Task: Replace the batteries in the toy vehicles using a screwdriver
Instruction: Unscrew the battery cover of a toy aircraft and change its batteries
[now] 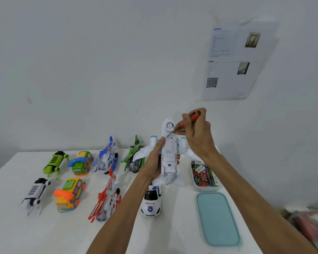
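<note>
Just right of the frame's centre, a white plastic toy airplane (170,162) is held up above the white tabletop (173,233), nose toward the top of the frame and underside facing the camera, so its long rectangular battery cover (169,149) shows. The left hand (153,163) comes in from the lower middle and grips the fuselage, the thumb lying along the cover's left edge and the fingers curled round the far side, mostly hidden. The right hand (197,133), reaching in from the lower right, pinches an orange-and-black screwdriver (192,116) between curled fingers (184,132). The tool slants down to the left and its metal tip meets the airplane at the top end of the cover. Below the airplane a white toy police car (151,203) stands on the tabletop. To the right, an open white rectangular container (206,189) holds a heap of loose batteries (203,176), and a pale teal lid (218,219) lies flat toward the lower right. Across the left half stand two rows of toys. The upper row has a green robot dog (56,162), a green telephone bus (81,163), a blue-and-white helicopter (106,156) and a green helicopter (134,156). The lower row has a white-and-black robot dog (36,191), a yellow telephone car (71,193) and a red-and-white helicopter (106,198). A printed paper sheet (233,65) hangs on the wall at upper right.
</note>
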Demonstrator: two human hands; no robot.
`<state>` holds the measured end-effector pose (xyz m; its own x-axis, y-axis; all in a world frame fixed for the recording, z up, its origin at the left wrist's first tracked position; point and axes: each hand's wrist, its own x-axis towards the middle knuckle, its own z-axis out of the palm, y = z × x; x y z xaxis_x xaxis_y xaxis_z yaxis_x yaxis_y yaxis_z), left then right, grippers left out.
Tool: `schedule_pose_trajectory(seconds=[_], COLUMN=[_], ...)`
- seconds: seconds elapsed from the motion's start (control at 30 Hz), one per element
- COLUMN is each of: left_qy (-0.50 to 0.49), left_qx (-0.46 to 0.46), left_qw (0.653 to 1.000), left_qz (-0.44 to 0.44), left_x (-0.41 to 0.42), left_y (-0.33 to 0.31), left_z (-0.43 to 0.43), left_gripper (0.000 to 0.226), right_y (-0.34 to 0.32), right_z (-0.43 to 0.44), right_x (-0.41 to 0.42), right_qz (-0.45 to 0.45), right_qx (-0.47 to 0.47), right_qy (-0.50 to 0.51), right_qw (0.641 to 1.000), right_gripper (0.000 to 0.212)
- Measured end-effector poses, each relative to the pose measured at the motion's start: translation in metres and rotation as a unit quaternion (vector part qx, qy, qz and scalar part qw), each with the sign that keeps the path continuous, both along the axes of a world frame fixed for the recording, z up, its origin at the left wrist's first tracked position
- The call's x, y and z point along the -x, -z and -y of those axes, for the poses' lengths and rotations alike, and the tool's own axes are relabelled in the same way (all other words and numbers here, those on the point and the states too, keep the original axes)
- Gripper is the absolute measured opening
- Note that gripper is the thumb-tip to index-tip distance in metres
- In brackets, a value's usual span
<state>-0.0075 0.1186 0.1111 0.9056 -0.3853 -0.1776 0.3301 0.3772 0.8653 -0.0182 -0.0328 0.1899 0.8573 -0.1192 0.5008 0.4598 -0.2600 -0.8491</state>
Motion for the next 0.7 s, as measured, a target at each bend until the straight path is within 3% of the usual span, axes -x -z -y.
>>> schedule_pose_trajectory(seconds=[0.2, 0.4, 0.57, 0.7], left_qy=[0.023, 0.041, 0.02, 0.0], left_qx=[-0.027, -0.02, -0.017, -0.002], left_qw=[0.999, 0.999, 0.999, 0.999], left_qz=[0.011, -0.017, -0.036, -0.037], left_x=[0.005, 0.013, 0.012, 0.011], left_y=[0.004, 0.01, 0.013, 0.013], left_z=[0.002, 0.008, 0.009, 0.008], left_gripper=[0.051, 0.044, 0.051, 0.048], right_y=[-0.027, -0.031, -0.033, -0.023], right_z=[-0.006, -0.019, -0.013, -0.015], right_x=[-0.009, -0.023, -0.032, -0.026], right_qz=[-0.016, -0.041, -0.11, -0.093], right_qx=[0.188, 0.3, 0.206, 0.155], right_qy=[0.026, 0.063, 0.043, 0.029], right_qw=[0.982, 0.951, 0.971, 0.983], right_gripper=[0.024, 0.027, 0.024, 0.024])
